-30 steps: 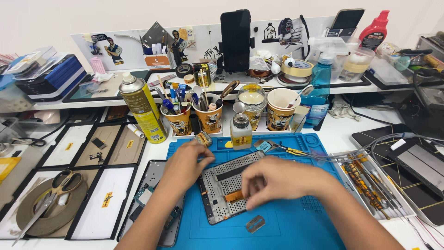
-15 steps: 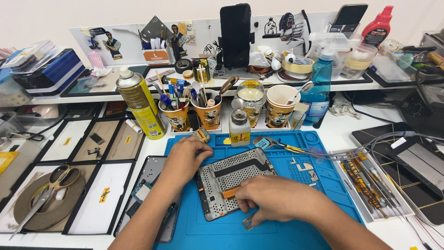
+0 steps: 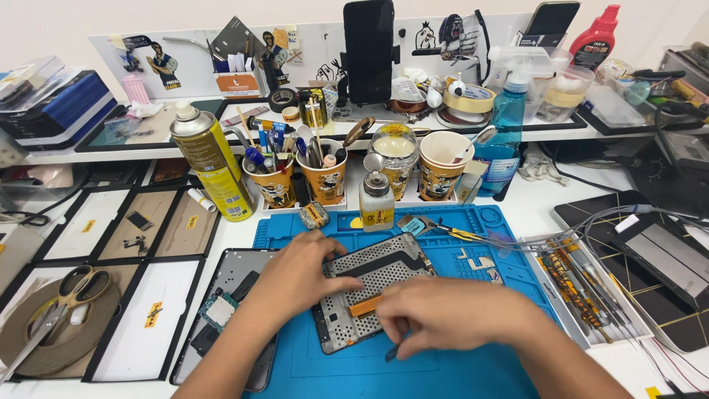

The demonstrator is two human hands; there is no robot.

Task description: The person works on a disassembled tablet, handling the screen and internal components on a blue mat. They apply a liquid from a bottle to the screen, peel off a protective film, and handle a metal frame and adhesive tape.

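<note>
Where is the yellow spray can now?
In the head view, the yellow spray can stands upright at left, beyond the blue mat, beside the cups of tools.

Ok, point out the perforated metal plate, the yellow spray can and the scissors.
perforated metal plate (image 3: pixel 362 277): head view, bare middle of the plate.
yellow spray can (image 3: pixel 214 174): head view, side of the can.
scissors (image 3: pixel 83 288): head view, orange handles.

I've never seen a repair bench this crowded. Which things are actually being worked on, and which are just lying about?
In use:
left hand steadying the perforated metal frame
right hand at its orange strip
blue mat underneath

Lying about:
yellow spray can
scissors
cups of tools
blue bottle
</note>
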